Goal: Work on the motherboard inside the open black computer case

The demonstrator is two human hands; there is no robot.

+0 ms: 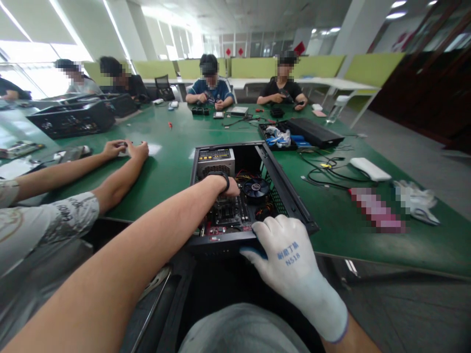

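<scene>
An open black computer case (pixel 290 196) lies on its side at the table's near edge. Inside it are a power supply (pixel 216 162), a round black fan (pixel 256 189) and a motherboard (pixel 224 215). My left hand (pixel 231 187), bare with a black band at the wrist, reaches into the case above the motherboard. Its fingers curl downward, closed, and whatever they hold is hidden. My right hand (pixel 285 250), in a white work glove, grips the near rim of the case, fingers over the top and thumb below.
At left a co-worker's hands (pixel 127 149) hold a small item. Cables (pixel 320 166), a white box (pixel 370 169), a pink packet (pixel 377 210) and a spare glove (pixel 417 201) lie to the right. Behind stands a black tray (pixel 301 135) with gloves. People sit across the green table (pixel 162 174).
</scene>
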